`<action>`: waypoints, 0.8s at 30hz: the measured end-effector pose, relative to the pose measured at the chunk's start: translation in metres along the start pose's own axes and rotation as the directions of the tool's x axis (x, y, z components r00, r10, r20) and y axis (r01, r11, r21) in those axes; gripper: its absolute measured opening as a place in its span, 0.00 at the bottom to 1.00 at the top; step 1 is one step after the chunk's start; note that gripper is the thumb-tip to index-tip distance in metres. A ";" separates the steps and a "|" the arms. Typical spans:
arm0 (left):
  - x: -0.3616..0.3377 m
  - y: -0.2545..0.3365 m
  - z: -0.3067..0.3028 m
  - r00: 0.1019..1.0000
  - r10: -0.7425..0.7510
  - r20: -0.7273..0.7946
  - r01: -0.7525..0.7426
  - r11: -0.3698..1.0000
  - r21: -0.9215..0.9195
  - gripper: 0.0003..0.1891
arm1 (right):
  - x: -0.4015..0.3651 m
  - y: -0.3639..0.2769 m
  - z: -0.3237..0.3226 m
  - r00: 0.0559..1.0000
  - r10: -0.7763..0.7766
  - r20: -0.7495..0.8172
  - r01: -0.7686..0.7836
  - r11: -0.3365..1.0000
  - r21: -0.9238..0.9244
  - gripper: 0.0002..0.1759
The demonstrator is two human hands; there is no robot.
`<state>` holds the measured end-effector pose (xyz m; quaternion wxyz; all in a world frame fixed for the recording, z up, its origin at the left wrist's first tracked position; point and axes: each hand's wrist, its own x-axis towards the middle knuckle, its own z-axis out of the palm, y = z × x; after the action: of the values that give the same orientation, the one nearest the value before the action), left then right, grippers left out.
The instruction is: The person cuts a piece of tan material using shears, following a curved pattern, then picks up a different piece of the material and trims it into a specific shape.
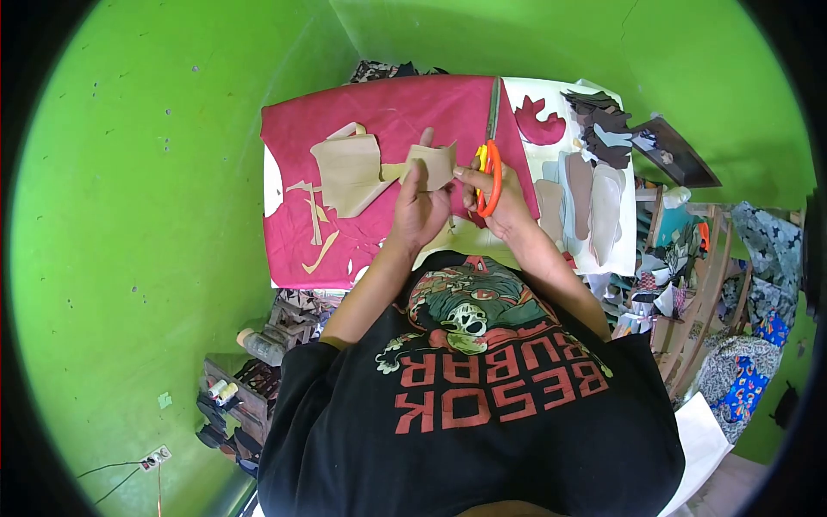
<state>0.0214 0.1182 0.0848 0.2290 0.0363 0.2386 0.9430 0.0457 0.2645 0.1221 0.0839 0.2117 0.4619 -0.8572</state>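
Note:
My left hand [424, 207] holds a small beige piece of sheet material [432, 165], with the thumb on its near side and a finger behind it. My right hand [504, 202] has the orange-handled scissors [492, 172]; their long blades point away from me, over the red sheet. The tips of my right thumb and finger are at the right edge of the beige piece. Left of my hands, a larger beige piece [349, 171] lies on the red sheet [293, 146]. Several thin offcuts [314, 215] are scattered near it.
On the table's white right side [544, 155] lie long sole-shaped pieces [606, 202], a stack of dark pieces [606, 129] and a red scrap [541, 122]. A dark tray [676, 153] sits beyond the right edge. A wooden rack [708, 297] with fabrics stands at right.

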 end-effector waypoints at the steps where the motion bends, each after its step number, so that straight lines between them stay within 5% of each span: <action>1: 0.002 0.001 -0.003 0.999 0.037 -0.038 -0.027 0.972 0.235 0.42 | -0.001 0.000 -0.002 1.000 0.001 -0.003 -0.001 1.000 -0.001 0.15; 3: 0.005 0.002 -0.002 0.989 0.136 -0.050 -0.092 0.854 0.513 0.32 | -0.001 -0.005 -0.002 0.998 -0.061 0.032 0.063 0.997 -0.054 0.13; 7: -0.001 0.002 0.011 0.966 0.207 -0.157 -0.112 0.876 0.469 0.29 | -0.011 -0.019 -0.002 0.997 -0.007 0.073 0.024 0.975 -0.223 0.15; 10: 0.006 0.001 0.005 0.903 0.389 -0.180 -0.297 0.871 0.391 0.25 | -0.014 -0.007 -0.011 0.991 0.072 0.111 -0.035 0.953 -0.302 0.22; 13: 0.009 0.004 0.005 0.816 0.485 -0.316 -0.306 0.825 0.476 0.20 | -0.022 0.008 -0.018 0.951 0.097 0.293 0.097 0.807 -0.582 0.32; 15: 0.012 0.004 0.007 0.713 0.594 -0.373 -0.358 0.766 0.534 0.17 | -0.028 0.013 -0.015 0.935 0.159 0.317 0.081 0.775 -0.627 0.29; 18: 0.012 0.006 0.008 0.684 0.614 -0.394 -0.332 0.743 0.582 0.19 | -0.039 0.012 -0.003 0.932 0.239 0.273 0.046 0.670 -0.741 0.26; 20: 0.009 0.009 0.012 0.704 0.607 -0.368 -0.307 0.728 0.613 0.19 | -0.041 0.012 0.000 0.935 0.112 0.336 0.211 0.586 -0.782 0.35; 24: 0.001 0.007 0.013 0.750 0.564 -0.345 -0.341 0.777 0.530 0.16 | -0.036 0.013 0.002 0.925 0.218 0.312 0.084 0.684 -0.725 0.34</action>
<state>0.0201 0.1184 0.0994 -0.0949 -0.0931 0.4751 0.8698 0.0818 0.2537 0.1295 0.2791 0.0109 0.7301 -0.6236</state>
